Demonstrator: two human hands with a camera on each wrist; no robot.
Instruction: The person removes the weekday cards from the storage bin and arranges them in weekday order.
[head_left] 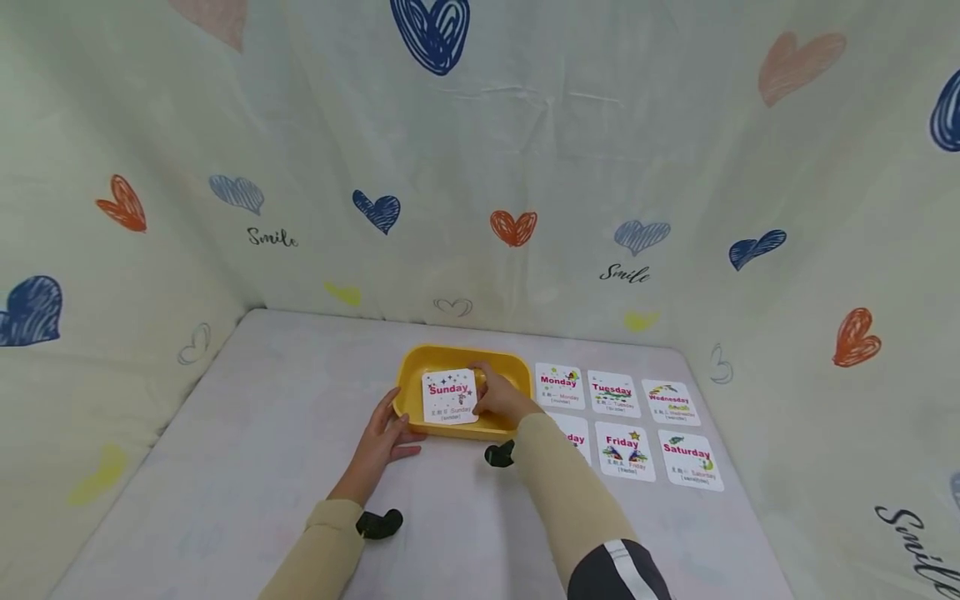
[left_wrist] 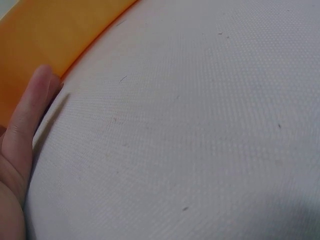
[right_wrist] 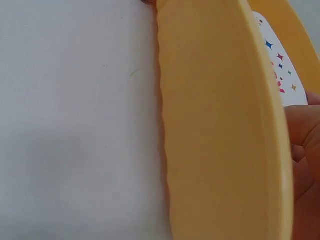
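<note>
A yellow tray (head_left: 465, 432) stands on the white table. Inside it is a square white card reading "Sunday" (head_left: 448, 398), tilted up toward me. My right hand (head_left: 501, 393) reaches over the tray and pinches the card's right edge. Beyond the tray's rim (right_wrist: 272, 120) in the right wrist view, thumb and fingers (right_wrist: 302, 125) meet the starred card (right_wrist: 280, 62). My left hand (head_left: 381, 442) holds the tray's front left corner. The left wrist view shows a digit (left_wrist: 30, 105) against the tray's outer wall (left_wrist: 55, 40).
Right of the tray lie two rows of weekday cards: Monday (head_left: 559, 386), Tuesday (head_left: 613, 393) and Wednesday (head_left: 671, 402) behind, Friday (head_left: 625, 451) and Saturday (head_left: 690, 459) in front. My right sleeve partly covers another card (head_left: 573, 432). A heart-printed curtain (head_left: 465, 150) surrounds the table.
</note>
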